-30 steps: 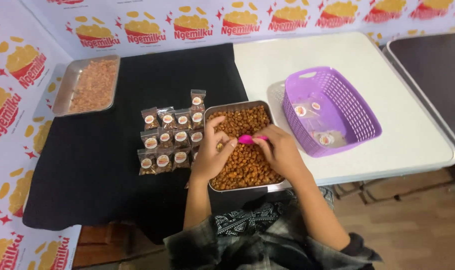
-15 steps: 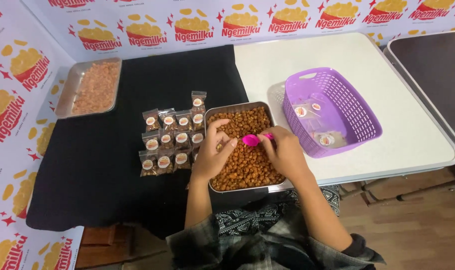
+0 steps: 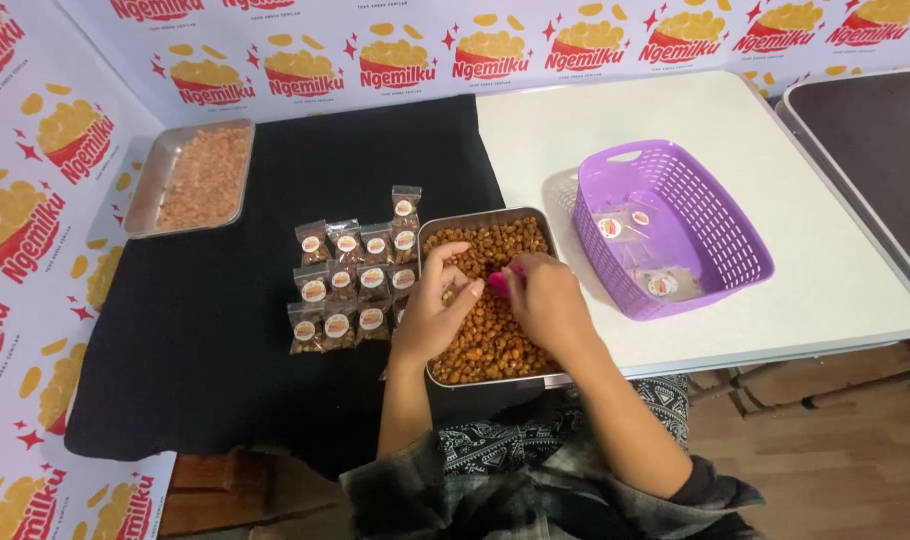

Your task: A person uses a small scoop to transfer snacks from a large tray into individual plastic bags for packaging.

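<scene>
Landmark: we take the metal tray (image 3: 535,225) of brown glazed snack pieces as our reference — a rectangular steel pan at the tabletop's near edge, astride the seam between black cloth (image 3: 205,340) and white tabletop (image 3: 695,110).
Snack pieces: small, nut-sized, glossy amber-brown, heaped nearly to the tray's rim.
Left hand (image 3: 435,305): over the tray's left half, fingers curled, fingertips close to the right hand; we cannot tell whether it grips anything.
Right hand (image 3: 545,300): over the tray's middle, closed around a small pink scoop (image 3: 498,284) — only its pink end shows between the two hands.
Packets (image 3: 353,275): just left of the tray, rows of small clear sachets filled with the same brown snack, each with a round label.
Basket (image 3: 735,250): right of the tray, purple slotted plastic, with a few clear packets inside.
Second tray (image 3: 190,178): well left of and beyond the tray, holding paler orange pieces.
</scene>
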